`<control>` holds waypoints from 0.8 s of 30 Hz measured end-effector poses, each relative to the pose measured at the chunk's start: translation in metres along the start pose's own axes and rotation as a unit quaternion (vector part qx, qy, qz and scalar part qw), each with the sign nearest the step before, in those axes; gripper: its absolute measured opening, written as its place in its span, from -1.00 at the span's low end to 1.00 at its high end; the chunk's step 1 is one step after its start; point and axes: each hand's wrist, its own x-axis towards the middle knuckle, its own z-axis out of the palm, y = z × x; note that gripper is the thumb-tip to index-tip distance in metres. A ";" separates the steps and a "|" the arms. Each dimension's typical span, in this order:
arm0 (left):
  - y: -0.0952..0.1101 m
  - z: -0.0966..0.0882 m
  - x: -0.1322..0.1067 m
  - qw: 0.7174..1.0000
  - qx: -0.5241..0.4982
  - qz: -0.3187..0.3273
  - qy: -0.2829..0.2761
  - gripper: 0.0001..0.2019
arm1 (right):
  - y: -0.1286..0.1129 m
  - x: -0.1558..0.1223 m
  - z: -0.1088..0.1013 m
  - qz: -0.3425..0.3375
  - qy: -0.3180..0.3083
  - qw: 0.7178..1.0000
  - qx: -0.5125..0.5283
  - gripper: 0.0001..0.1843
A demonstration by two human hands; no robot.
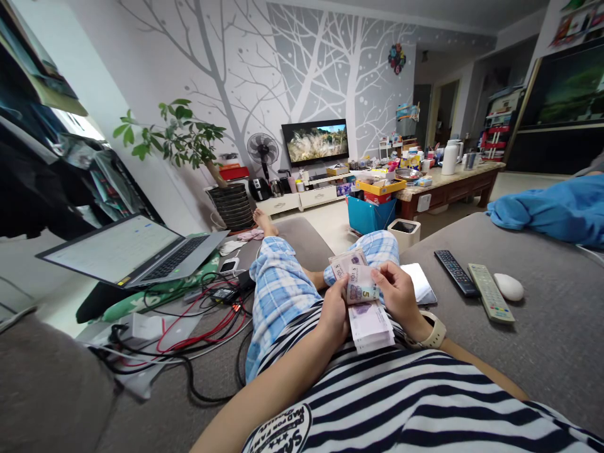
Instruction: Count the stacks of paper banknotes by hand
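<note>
A thick stack of banknotes (370, 324) rests over my lap, above my striped shirt and blue plaid shorts. My left hand (334, 311) is closed on the left side of the stack, its thumb against the top notes. My right hand (401, 296), with a pale watch at the wrist, pinches the upper notes, which are folded back and fanned upward toward my knee. A white tablet or phone (421, 283) lies on the sofa just behind my right hand.
On the grey sofa to the right lie a black remote (455, 272), a grey remote (491, 293), a white mouse (508, 287) and a blue cloth (552, 211). An open laptop (136, 248) and tangled cables (198, 327) sit to the left. A cluttered coffee table (448, 182) and TV (315, 142) stand ahead.
</note>
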 end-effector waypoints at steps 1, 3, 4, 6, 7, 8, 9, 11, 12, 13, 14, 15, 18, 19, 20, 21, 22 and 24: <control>-0.001 0.000 0.001 1.000 -0.005 0.003 -0.002 -0.71 | -0.001 -0.001 0.000 -0.007 0.001 1.000 0.003 -0.67; -0.002 -0.001 0.002 1.000 -0.004 0.011 -0.004 -0.73 | -0.005 -0.003 -0.001 -0.026 -0.003 1.000 0.008 -0.67; -0.002 -0.001 0.002 1.000 0.000 0.013 -0.004 -0.74 | -0.007 -0.004 -0.002 -0.036 -0.006 0.999 0.009 -0.67; -0.002 -0.001 0.002 1.000 0.012 0.015 -0.007 -0.76 | -0.011 -0.006 -0.003 -0.054 -0.017 0.998 0.010 -0.68; -0.001 -0.001 0.001 1.000 0.020 0.016 -0.009 -0.77 | -0.013 -0.007 -0.003 -0.060 -0.023 0.998 0.010 -0.68; 0.000 -0.001 0.000 0.999 0.028 0.020 -0.009 -0.77 | -0.014 -0.008 -0.004 -0.064 -0.028 0.998 0.010 -0.68; 0.001 0.000 -0.002 0.999 0.035 0.024 -0.007 -0.78 | -0.016 -0.008 -0.004 -0.066 -0.033 0.997 0.010 -0.68; 0.002 0.001 -0.004 0.998 0.048 0.032 0.000 -0.81 | -0.017 -0.009 -0.005 -0.068 -0.039 0.997 0.009 -0.68; 0.003 0.001 -0.005 0.998 0.053 0.034 0.001 -0.81 | -0.017 -0.010 -0.005 -0.067 -0.040 0.997 0.009 -0.68; 0.003 0.001 -0.005 0.998 0.056 0.035 0.000 -0.82 | -0.017 -0.010 -0.005 -0.067 -0.042 0.997 0.010 -0.68; 0.003 0.000 -0.004 0.998 0.059 0.035 -0.002 -0.81 | -0.017 -0.010 -0.005 -0.066 -0.044 0.997 0.012 -0.68; 0.002 -0.001 -0.003 0.998 0.059 0.034 -0.003 -0.80 | -0.018 -0.011 -0.004 -0.066 -0.046 0.997 0.014 -0.68; -0.001 -0.005 0.002 0.998 0.052 0.022 0.005 -0.75 | -0.019 -0.011 -0.004 -0.066 -0.054 0.996 0.019 -0.69; -0.002 -0.006 0.004 0.999 0.047 0.015 0.009 -0.74 | -0.019 -0.011 -0.004 -0.067 -0.055 0.996 0.020 -0.70; -0.003 -0.006 0.005 0.999 0.045 0.013 0.010 -0.73 | -0.019 -0.012 -0.004 -0.067 -0.056 0.996 0.020 -0.70; -0.004 -0.007 0.006 0.999 0.045 0.014 0.009 -0.73 | -0.019 -0.012 -0.005 -0.067 -0.057 0.996 0.020 -0.70; -0.004 -0.007 0.006 0.999 0.047 0.018 0.006 -0.74 | -0.019 -0.012 -0.005 -0.067 -0.057 0.996 0.020 -0.69; -0.005 -0.008 0.006 0.998 0.054 0.027 0.004 -0.74 | -0.019 -0.012 -0.005 -0.067 -0.059 0.996 0.017 -0.68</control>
